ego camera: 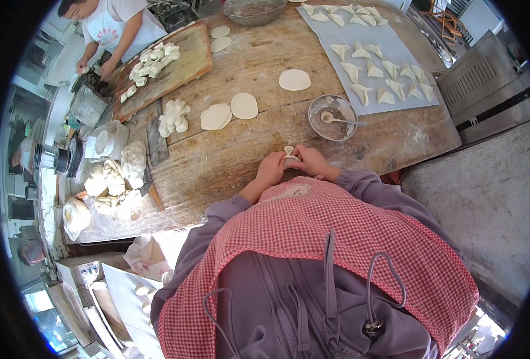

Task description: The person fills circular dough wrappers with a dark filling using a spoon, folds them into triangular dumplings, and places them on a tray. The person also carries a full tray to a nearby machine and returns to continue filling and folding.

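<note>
Close to my apron, at the near edge of the wooden table, my left hand (271,168) and my right hand (310,160) pinch a partly folded dough wrapper (289,154) between them. Just beyond my right hand is a metal bowl (313,127) of brownish filling, with a spoon (328,117) lying in it. Flat round dough wrappers (244,106) lie beyond my left hand, some overlapping, and a single wrapper (294,80) lies farther back. Several folded three-cornered dough pieces (374,70) stand in rows on a pale sheet (381,38) at the back right.
A wooden board (193,58) holds cut dough pieces (150,65). Small dough lumps (174,118) lie nearer, and bagged dough (108,179) is at the left beside a plastic tub (108,141). A large metal bowl (254,18) stands at the back. A co-worker (112,27) works at the far left.
</note>
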The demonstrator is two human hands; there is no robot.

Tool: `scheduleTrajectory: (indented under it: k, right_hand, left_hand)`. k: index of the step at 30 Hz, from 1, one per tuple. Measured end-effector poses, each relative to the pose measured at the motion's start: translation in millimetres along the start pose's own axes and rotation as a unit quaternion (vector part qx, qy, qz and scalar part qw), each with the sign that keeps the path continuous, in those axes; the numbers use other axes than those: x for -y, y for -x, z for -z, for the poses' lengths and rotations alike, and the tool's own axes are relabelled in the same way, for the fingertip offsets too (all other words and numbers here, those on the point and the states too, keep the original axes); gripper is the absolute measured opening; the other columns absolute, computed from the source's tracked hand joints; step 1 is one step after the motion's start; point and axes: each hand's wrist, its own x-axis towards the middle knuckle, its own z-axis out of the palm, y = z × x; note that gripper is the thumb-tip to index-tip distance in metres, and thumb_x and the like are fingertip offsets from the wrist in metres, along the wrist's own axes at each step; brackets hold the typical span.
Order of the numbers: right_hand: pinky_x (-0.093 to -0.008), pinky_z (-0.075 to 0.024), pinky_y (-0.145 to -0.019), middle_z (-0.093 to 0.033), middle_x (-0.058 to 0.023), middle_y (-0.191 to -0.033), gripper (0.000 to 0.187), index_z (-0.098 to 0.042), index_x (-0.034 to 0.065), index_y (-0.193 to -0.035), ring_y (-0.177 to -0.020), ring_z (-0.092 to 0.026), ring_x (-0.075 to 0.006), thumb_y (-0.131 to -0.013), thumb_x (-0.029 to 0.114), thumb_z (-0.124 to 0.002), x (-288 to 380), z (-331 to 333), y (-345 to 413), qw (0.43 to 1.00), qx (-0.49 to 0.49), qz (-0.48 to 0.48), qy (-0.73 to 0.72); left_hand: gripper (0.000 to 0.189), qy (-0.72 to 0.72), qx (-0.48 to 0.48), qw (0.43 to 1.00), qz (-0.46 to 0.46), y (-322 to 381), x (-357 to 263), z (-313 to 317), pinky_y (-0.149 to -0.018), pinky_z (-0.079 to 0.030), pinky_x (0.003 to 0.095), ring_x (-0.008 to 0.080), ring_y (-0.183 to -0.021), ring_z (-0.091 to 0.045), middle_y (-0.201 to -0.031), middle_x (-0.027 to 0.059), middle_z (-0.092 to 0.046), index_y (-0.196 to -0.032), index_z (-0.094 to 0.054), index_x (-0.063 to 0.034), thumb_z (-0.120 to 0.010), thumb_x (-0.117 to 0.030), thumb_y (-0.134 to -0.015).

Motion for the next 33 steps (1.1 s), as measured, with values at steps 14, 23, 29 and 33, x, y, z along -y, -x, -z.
scheduleTrajectory:
  k: [14, 23, 29, 33]
  right_hand:
    - [-0.0422, -0.0501, -0.067, -0.065, -0.0168, -0.079, 0.023, -0.062, 0.0043, -0.094, -0.076, -0.064, -0.0338, -0.081, 0.023, -0.067, 13.0, 1.7, 14.9, 0.992, 0.046, -0.028, 0.113]
    - [-0.0402, -0.0494, -0.073, -0.057, -0.0137, -0.097, 0.027, -0.058, 0.0071, -0.101, -0.092, -0.059, -0.0329, -0.079, 0.022, -0.064, -10.0, 6.2, 6.2, 0.97, -0.076, 0.177, 0.149]
    - [-0.0413, -0.0495, -0.071, -0.057, -0.0158, -0.092, 0.017, -0.056, 0.0026, -0.091, -0.089, -0.059, -0.0338, -0.079, 0.014, -0.059, -3.6, 3.4, -6.9, 0.975, 0.068, 0.149, 0.152]
    - [-0.0443, -0.0492, -0.066, -0.061, -0.017, -0.084, 0.018, -0.056, 0.0024, -0.092, -0.077, -0.062, -0.0366, -0.084, 0.018, -0.055, 15.3, 35.3, -5.6, 0.978, 0.047, 0.161, 0.123]
  left_hand:
    - [0.017, -0.033, 0.018, 0.999, 0.018, 2.9, 3.8, 20.7, -0.074, -0.05, 0.0395, 0.0314, -0.082, -0.063, -0.088, 0.0161, -0.065, -0.092, -0.069, -0.0043, -0.06, -0.003, -0.077]
    - [0.021, -0.118, 0.01, 0.992, -0.05, -11.0, -27.5, 36.2, -0.075, -0.049, 0.0423, 0.0352, -0.088, -0.061, -0.091, 0.0171, -0.064, -0.102, -0.062, -0.0058, -0.056, -0.013, -0.084]
    - [0.02, -0.077, 0.09, 0.993, 0.003, -5.4, -33.8, 28.8, -0.072, -0.048, 0.0415, 0.0359, -0.084, -0.06, -0.089, 0.0172, -0.062, -0.098, -0.062, -0.0051, -0.06, -0.02, -0.085]
    - [0.012, 0.02, 0.017, 0.998, -0.064, -18.4, -36.5, 33.8, -0.068, -0.047, 0.0419, 0.0353, -0.079, -0.059, -0.082, 0.0154, -0.059, -0.088, -0.06, -0.005, -0.06, -0.016, -0.084]
